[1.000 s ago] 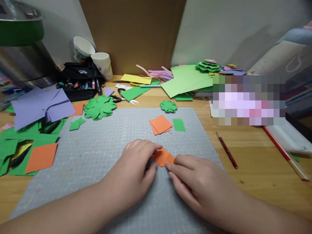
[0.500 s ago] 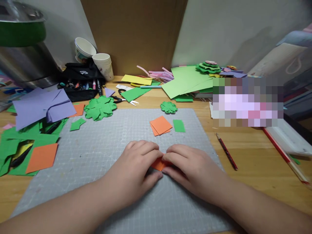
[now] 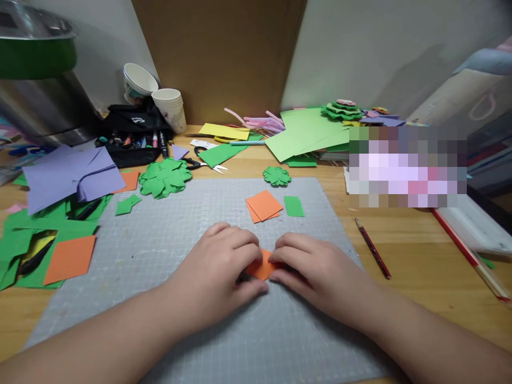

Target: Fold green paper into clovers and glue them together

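Observation:
A small folded orange paper piece (image 3: 263, 267) lies on the grey cutting mat (image 3: 160, 250), pinched between both hands. My left hand (image 3: 218, 272) curls its fingers over the piece's left side, thumb under its near edge. From the right, my right hand (image 3: 310, 266) presses closed fingers onto it. Most of the piece is hidden under the fingers. Farther back on the mat lie a stack of orange paper squares (image 3: 263, 205) and a small green paper rectangle (image 3: 294, 206).
Green paper flowers (image 3: 164, 177) (image 3: 277, 175), scissors (image 3: 204, 160), a red pencil (image 3: 372, 248), purple paper (image 3: 68, 173), green sheets (image 3: 308, 136), an orange sheet (image 3: 70, 258), paper cups (image 3: 170, 106), a black pencil case (image 3: 134, 136) and a metal pot (image 3: 40, 80) surround the mat on the wooden table.
My right hand slid left and forward over the orange piece, covering most of it. The fingers of both hands came together on it. The view shifted slightly.

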A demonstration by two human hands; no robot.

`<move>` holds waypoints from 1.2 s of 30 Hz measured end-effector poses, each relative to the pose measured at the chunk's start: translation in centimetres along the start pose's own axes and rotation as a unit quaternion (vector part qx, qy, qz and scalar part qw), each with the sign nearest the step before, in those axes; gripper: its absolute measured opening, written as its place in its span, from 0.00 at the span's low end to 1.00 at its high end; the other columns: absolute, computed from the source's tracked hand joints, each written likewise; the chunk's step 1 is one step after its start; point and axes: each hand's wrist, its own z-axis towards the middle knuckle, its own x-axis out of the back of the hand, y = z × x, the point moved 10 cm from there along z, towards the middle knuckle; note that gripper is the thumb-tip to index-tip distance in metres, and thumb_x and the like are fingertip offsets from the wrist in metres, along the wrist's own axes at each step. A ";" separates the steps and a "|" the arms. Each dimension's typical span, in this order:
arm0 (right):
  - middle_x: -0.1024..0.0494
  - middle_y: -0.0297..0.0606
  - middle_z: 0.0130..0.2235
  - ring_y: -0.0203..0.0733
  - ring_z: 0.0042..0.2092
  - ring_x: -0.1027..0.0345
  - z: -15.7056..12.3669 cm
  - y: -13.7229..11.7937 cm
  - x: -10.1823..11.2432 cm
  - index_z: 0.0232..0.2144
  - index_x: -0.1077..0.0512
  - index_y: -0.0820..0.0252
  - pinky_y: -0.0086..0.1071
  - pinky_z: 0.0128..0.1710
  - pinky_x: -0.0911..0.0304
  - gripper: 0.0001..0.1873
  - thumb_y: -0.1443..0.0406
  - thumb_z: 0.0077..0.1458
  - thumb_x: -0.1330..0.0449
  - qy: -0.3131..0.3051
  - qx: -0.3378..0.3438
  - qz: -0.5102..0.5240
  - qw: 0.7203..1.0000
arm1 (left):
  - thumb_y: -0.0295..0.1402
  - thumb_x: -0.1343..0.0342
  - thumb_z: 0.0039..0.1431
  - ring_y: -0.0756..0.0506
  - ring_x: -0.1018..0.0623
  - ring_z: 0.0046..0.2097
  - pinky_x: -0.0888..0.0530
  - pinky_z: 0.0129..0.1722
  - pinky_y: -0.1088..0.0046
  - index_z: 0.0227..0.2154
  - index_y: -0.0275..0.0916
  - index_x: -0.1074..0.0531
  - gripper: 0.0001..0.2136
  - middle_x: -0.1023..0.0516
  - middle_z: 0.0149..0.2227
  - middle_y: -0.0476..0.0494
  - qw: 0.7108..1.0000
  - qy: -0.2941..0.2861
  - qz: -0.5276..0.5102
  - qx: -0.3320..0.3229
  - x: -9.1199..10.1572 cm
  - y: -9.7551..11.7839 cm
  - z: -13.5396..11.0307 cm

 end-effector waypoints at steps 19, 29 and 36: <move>0.29 0.35 0.36 0.36 0.37 0.35 0.4 0.9 0.7 0.33 0.31 0.58 0.30 0.34 0.39 0.07 0.72 0.59 0.46 0.021 -0.018 0.063 0.998 | 0.35 0.45 0.59 0.46 0.27 0.40 0.38 0.44 0.63 0.31 0.38 0.30 0.06 0.25 0.35 0.47 0.998 0.008 0.057 -0.039 -0.2 1.2 0.1; 0.27 0.39 0.34 0.39 0.36 0.35 0.0 -0.9 1.1 0.34 0.27 0.60 0.31 0.33 0.39 0.10 0.67 0.63 0.48 0.042 0.072 0.002 0.997 | 0.36 0.49 0.62 0.47 0.25 0.36 0.36 0.42 0.64 0.31 0.38 0.28 0.09 0.22 0.32 0.48 0.993 0.075 0.055 -0.069 0.9 1.9 -0.1; 0.25 0.39 0.35 0.40 0.38 0.35 -0.3 -2.1 3.0 0.36 0.28 0.60 0.35 0.36 0.38 0.09 0.72 0.60 0.48 0.148 0.120 0.021 0.981 | 0.24 0.52 0.62 0.49 0.28 0.36 0.36 0.41 0.68 0.32 0.40 0.31 0.07 0.23 0.32 0.49 0.974 0.154 0.078 -0.147 2.8 3.6 -1.4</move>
